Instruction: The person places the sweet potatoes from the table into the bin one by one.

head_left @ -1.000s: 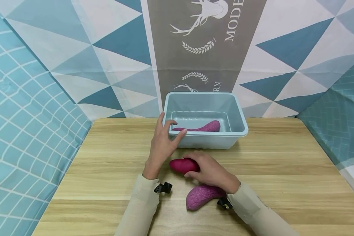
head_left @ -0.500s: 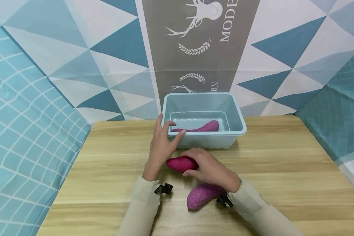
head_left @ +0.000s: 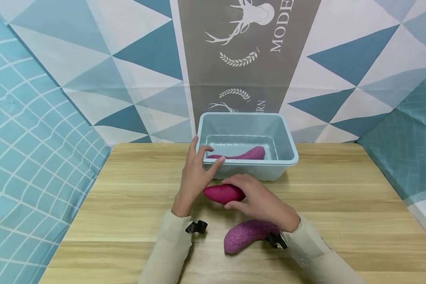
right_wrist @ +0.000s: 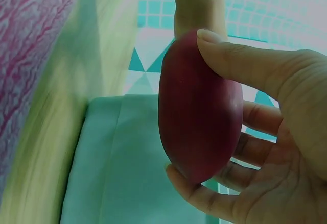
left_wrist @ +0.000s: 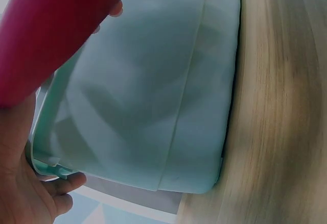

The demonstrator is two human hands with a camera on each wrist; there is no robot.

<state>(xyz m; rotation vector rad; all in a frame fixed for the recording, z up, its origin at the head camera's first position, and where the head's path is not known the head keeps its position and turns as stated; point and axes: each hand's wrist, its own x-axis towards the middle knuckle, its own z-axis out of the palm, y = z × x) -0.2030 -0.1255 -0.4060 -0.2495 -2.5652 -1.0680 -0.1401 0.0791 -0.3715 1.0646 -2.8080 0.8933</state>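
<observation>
My right hand [head_left: 260,199] holds a smooth crimson sweet potato [head_left: 221,193], tapered at its end. It is raised a little above the table in front of the light-blue plastic bin [head_left: 248,172]. In the right wrist view, the thumb and fingers wrap the sweet potato [right_wrist: 196,112] from the side. My left hand [head_left: 195,171] grips the bin's near-left corner, its thumb on the front rim and a finger bent over the inside. One wrinkled purple sweet potato [head_left: 253,152] lies in the bin, partly hidden by the front wall. Another wrinkled purple one [head_left: 243,238] rests on the table below my right wrist.
The bin stands at the back of the wooden table [head_left: 135,205], close to a patterned backdrop [head_left: 145,79]. Tile-patterned sheets [head_left: 32,138] border the sides. A black wrist camera [head_left: 197,227] sits on each wrist.
My right hand has lifted the crimson sweet potato off the table and slightly toward the bin. The left hand stays at the bin's corner. The purple ones have not moved.
</observation>
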